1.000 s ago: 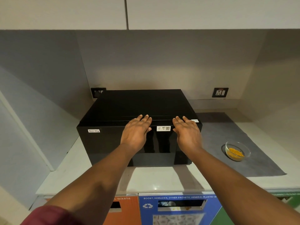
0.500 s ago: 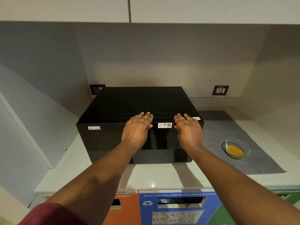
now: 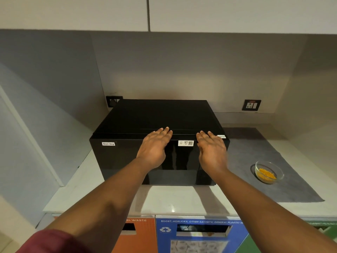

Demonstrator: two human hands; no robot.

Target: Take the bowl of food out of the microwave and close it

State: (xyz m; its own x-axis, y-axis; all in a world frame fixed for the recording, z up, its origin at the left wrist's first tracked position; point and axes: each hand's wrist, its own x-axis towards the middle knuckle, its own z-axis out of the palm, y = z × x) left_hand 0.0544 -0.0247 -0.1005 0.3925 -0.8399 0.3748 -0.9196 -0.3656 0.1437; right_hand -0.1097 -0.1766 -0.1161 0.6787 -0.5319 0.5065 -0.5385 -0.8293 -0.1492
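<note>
The black microwave stands on the white counter with its door shut and a "Non-Veg" label on its front. My left hand lies flat against the upper front of the door, fingers reaching the top edge. My right hand rests the same way just to the right, beside a small white sticker. Neither hand holds anything. A clear glass bowl with yellow food sits on a grey mat to the right of the microwave, apart from both hands.
The white counter runs in front of the microwave. Wall sockets sit on the back wall, with cupboards overhead. Below the counter edge are an orange waste bin and a blue recycling bin. A wall panel closes in the left side.
Both hands stay flat on the microwave's front. The view has shifted slightly back and up; the bowl has not moved.
</note>
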